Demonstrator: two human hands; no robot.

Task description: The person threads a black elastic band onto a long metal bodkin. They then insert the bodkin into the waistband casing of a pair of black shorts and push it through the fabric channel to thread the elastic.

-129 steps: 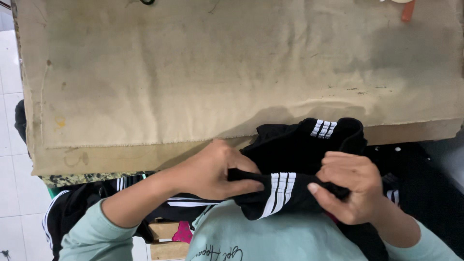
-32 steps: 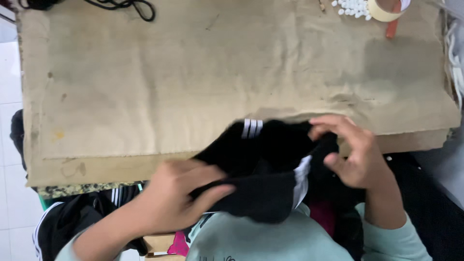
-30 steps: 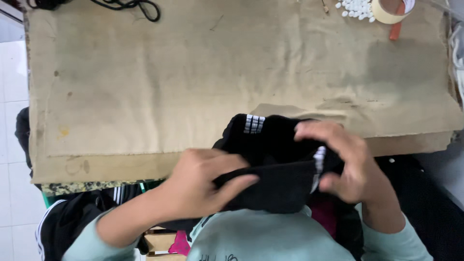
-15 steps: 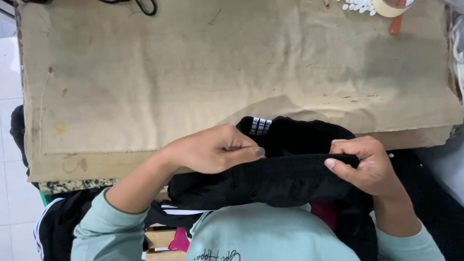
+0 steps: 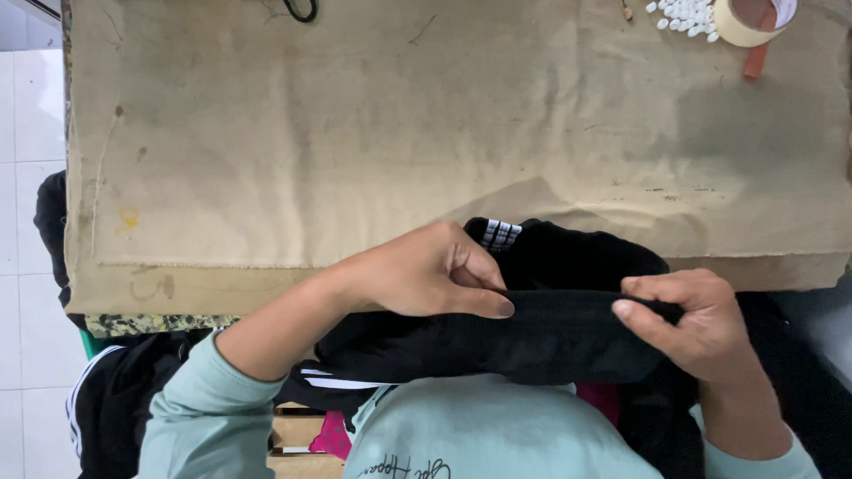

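Tan cloth, stained and creased, covers the worktable (image 5: 426,133), and white floor tiles show past its left edge. At the near edge of the table, against the person's chest, one black garment (image 5: 550,341) with white stripes lies bunched and drawn into a flat band between two hands. The left hand (image 5: 426,270) is closed on the band's upper fold, thumb laid along the fabric and fingers curled behind it. The right hand (image 5: 701,319) pinches the other end between thumb and forefinger, so both hands are shut on cloth. The fabric looks soft, light and limp; it would likely sag wherever it is not held, so a hem or folded edge, gripped at two well-separated spots, seems the best hold. More dark striped clothing (image 5: 115,399) hangs below the table at the left, and how many pieces it makes cannot be told. At the far right corner sit one roll of tape (image 5: 745,18) and, just beside it, a small heap of white pellets (image 5: 683,13), too many and too small to count.
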